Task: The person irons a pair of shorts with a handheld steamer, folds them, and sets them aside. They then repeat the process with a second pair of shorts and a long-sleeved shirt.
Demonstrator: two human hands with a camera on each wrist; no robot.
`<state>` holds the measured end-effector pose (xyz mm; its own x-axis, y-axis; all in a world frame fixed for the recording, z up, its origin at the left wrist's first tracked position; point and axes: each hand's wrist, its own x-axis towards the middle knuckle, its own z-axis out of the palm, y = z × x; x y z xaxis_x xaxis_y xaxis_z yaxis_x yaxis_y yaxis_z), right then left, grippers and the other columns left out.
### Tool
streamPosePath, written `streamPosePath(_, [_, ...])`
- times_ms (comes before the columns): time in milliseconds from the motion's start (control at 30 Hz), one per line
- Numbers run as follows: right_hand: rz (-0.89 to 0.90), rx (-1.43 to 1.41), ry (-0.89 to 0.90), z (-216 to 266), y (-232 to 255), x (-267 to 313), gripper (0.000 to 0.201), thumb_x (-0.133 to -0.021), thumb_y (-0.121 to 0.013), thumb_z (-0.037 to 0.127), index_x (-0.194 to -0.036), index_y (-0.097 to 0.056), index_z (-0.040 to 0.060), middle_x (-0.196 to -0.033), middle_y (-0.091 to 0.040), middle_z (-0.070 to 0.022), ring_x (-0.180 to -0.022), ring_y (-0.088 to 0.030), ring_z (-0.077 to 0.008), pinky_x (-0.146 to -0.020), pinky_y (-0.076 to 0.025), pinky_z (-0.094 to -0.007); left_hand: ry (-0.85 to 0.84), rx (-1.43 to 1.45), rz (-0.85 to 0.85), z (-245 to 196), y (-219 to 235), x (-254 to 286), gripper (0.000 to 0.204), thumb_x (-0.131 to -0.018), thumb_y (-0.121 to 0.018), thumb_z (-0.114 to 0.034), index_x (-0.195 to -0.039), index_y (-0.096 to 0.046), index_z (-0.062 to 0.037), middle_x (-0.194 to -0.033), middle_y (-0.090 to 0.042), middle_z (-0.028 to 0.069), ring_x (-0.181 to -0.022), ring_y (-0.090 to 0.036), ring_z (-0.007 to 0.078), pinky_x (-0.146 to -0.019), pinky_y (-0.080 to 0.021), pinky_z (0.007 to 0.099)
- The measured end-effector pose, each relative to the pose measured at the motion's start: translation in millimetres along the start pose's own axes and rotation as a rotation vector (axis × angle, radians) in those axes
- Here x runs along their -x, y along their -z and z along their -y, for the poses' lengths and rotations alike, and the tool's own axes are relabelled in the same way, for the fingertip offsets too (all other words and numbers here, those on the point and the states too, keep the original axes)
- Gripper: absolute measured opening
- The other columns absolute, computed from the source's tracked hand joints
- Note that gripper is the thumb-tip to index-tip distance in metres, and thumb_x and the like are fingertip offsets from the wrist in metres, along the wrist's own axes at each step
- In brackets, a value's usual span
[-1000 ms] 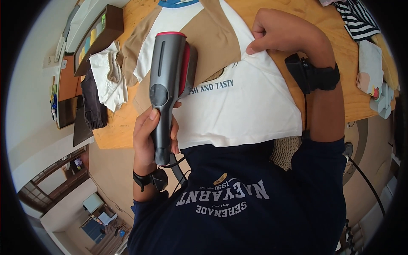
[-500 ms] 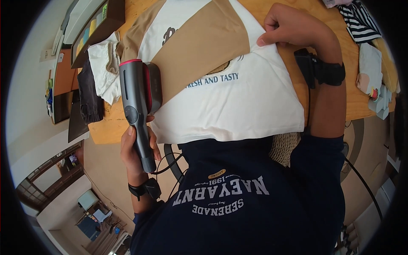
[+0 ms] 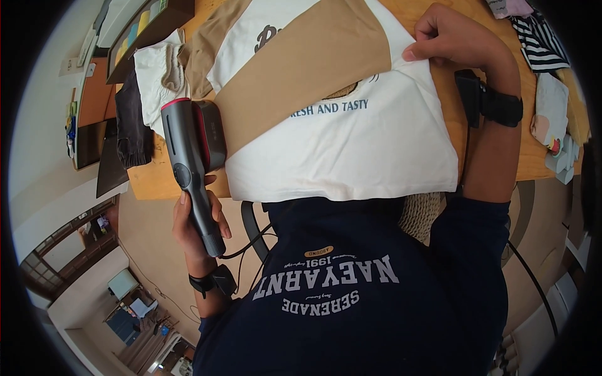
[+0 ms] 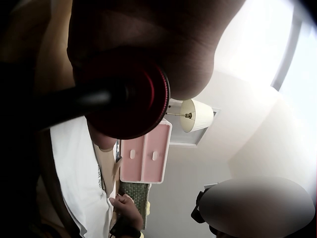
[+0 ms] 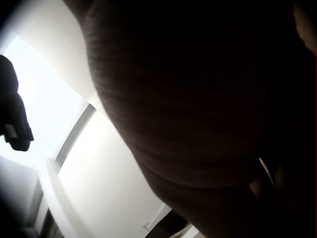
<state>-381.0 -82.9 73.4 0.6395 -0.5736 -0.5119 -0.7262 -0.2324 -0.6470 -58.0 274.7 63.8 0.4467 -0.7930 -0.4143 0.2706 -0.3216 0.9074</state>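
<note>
In the head view my left hand (image 3: 182, 229) grips the handle of a grey handheld garment steamer (image 3: 195, 178) with a red rim. The steamer's head stands at the left side of a white sweatshirt (image 3: 338, 160), beside its tan sleeve (image 3: 301, 69). That sleeve lies diagonally across the printed front. At the upper right my right hand (image 3: 458, 41) pinches the white fabric near the sleeve's cuff end. The left wrist view shows the round red end of the steamer handle (image 4: 138, 99) close up, with its dark cord. My right hand fills the right wrist view, dark.
White folded clothing (image 3: 160, 75) and a dark garment (image 3: 133, 135) lie on the wooden table (image 3: 153, 182) at the left. A striped garment (image 3: 540, 41) and other clothes are at the far right. The steamer's black cord (image 3: 248, 242) runs by my body.
My left hand has moved the steamer from over the sweatshirt's front to the left, and slightly toward my body. More of the tan sleeve and print shows. My right hand keeps its pinch.
</note>
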Motion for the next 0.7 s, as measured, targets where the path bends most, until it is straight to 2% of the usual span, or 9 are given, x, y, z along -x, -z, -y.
streamPosePath(100, [-0.044,-0.028,-0.068,5,-3,2,0.039,-0.087,-0.080,0.024,-0.062,-0.056,0.0046,-0.055,-0.047,0.0020,-0.050,-0.042,-0.0094,-0.049,-0.036,-0.0285,-0.011,0.096,0.018,1,1,-1,0.064,-0.106,-0.035,-0.040,-0.133,-0.046,0.0166,-0.064,-0.053,0.0108,-0.038,-0.053,0.0195,-0.037,-0.049,0.0283])
streamPosePath(167, [-0.275,0.053,0.047,11,-6,2,0.033,-0.084,-0.081,0.023,-0.068,-0.061,0.0016,-0.055,-0.051,-0.0005,-0.052,-0.045,-0.0089,-0.050,-0.037,-0.0275,-0.060,-0.012,0.025,-4,-6,-4,0.063,-0.106,-0.035,-0.039,-0.132,-0.046,0.0172,-0.063,-0.052,0.0110,-0.038,-0.053,0.0194,-0.037,-0.049,0.0281])
streamPosePath(200, [-0.275,0.067,0.046,15,-8,1,0.033,-0.084,-0.081,0.023,-0.068,-0.061,0.0016,-0.055,-0.051,-0.0005,-0.052,-0.045,-0.0089,-0.050,-0.037,-0.0275,-0.062,0.001,0.025,-6,-11,-8,0.063,-0.106,-0.035,-0.039,-0.132,-0.046,0.0172,-0.063,-0.052,0.0110,-0.038,-0.053,0.0194,-0.037,-0.049,0.0281])
streamPosePath(267, [-0.449,-0.088,0.270,22,-18,-1,0.029,-0.080,-0.085,0.023,-0.078,-0.066,0.0006,-0.069,-0.059,-0.0055,-0.066,-0.054,-0.0130,-0.061,-0.043,-0.0280,-0.123,0.004,0.061,-11,-26,-18,0.062,-0.106,-0.035,-0.038,-0.129,-0.048,0.0177,-0.063,-0.053,0.0113,-0.037,-0.053,0.0195,-0.037,-0.048,0.0281])
streamPosePath(300, [-0.455,-0.070,0.267,18,-26,-9,0.029,-0.080,-0.085,0.023,-0.078,-0.066,0.0006,-0.069,-0.059,-0.0055,-0.066,-0.054,-0.0130,-0.061,-0.043,-0.0280,-0.129,0.020,0.068,-14,-38,-23,0.062,-0.106,-0.035,-0.038,-0.129,-0.048,0.0177,-0.063,-0.053,0.0113,-0.037,-0.053,0.0195,-0.037,-0.048,0.0281])
streamPosePath(367, [-0.604,0.053,0.649,3,-45,-32,0.017,-0.091,-0.070,0.018,-0.102,-0.079,0.0091,-0.057,-0.052,-0.0028,-0.053,-0.049,-0.0104,-0.053,-0.041,-0.0273,-0.145,0.118,0.159,-22,-68,-33,0.060,-0.105,-0.036,-0.036,-0.127,-0.049,0.0183,-0.063,-0.053,0.0117,-0.037,-0.053,0.0200,-0.036,-0.047,0.0281])
streamPosePath(400, [-0.601,0.070,0.647,3,-51,-38,0.017,-0.091,-0.070,0.018,-0.102,-0.079,0.0091,-0.057,-0.052,-0.0028,-0.053,-0.049,-0.0104,-0.053,-0.041,-0.0273,-0.123,0.133,0.201,-28,-84,-40,0.060,-0.105,-0.036,-0.036,-0.126,-0.050,0.0182,-0.063,-0.053,0.0119,-0.037,-0.053,0.0202,-0.037,-0.047,0.0277])
streamPosePath(467, [-0.525,0.234,0.577,3,-59,-45,0.036,-0.096,-0.061,0.015,-0.130,-0.071,0.0214,-0.059,-0.053,-0.0077,-0.053,-0.050,-0.0160,-0.057,-0.043,-0.0304,-0.103,0.120,0.293,-39,-111,-60,0.058,-0.105,-0.037,-0.036,-0.125,-0.052,0.0164,-0.063,-0.054,0.0119,-0.037,-0.053,0.0205,-0.038,-0.047,0.0268])
streamPosePath(700, [-0.604,0.353,0.383,-7,-40,-36,0.039,-0.094,-0.056,0.015,-0.129,-0.071,0.0229,-0.066,-0.061,-0.0153,-0.055,-0.054,-0.0290,-0.059,-0.046,-0.0375,-0.074,0.043,0.471,-53,-163,-100,0.052,-0.106,-0.040,-0.039,-0.121,-0.057,0.0084,-0.065,-0.059,0.0109,-0.041,-0.059,0.0193,-0.041,-0.050,0.0262])
